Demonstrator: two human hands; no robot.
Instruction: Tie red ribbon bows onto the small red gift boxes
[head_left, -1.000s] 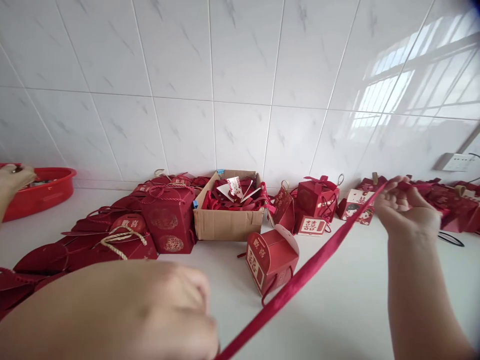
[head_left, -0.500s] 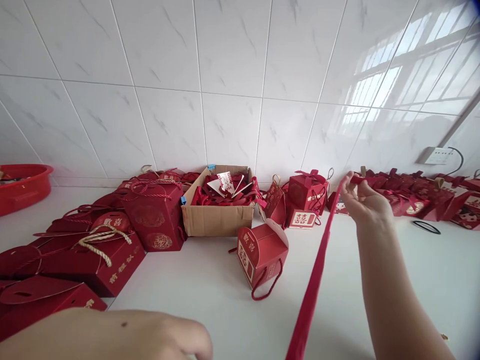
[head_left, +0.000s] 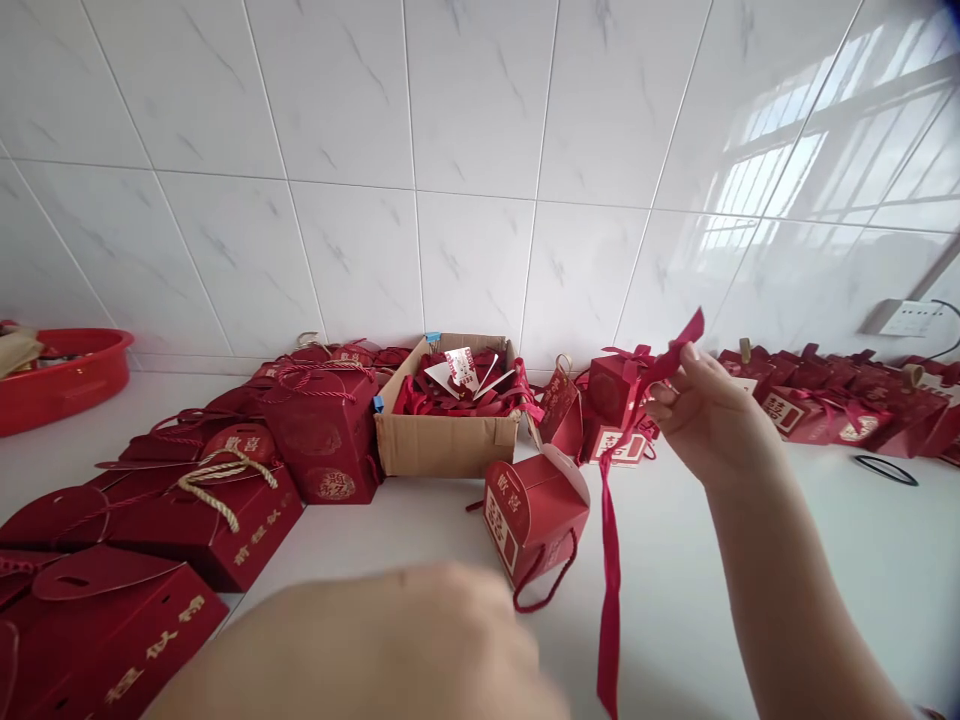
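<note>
My right hand (head_left: 701, 410) is raised at the right of centre, its thumb and fingers pinching a long red ribbon (head_left: 611, 560) near its upper end. The ribbon's tip sticks up above the fingers and the rest hangs down over the white surface. My left hand (head_left: 397, 640) is at the bottom centre, blurred, back upward, with its fingers hidden. Just beyond it, a small red gift box (head_left: 536, 510) with a dark red cord handle stands between the hands.
A cardboard box (head_left: 446, 445) of red ribbons and paper cards stands near the tiled wall. Large red boxes (head_left: 251, 520) fill the left, beside a red basin (head_left: 75, 385). More small red boxes (head_left: 832, 400) and a black loop (head_left: 885, 470) lie at right.
My left hand has moved right and a little up. My right hand has shifted slightly left, and the ribbon, stretched slantwise before, now hangs loosely with its upper tip raised. The view has turned slightly left.
</note>
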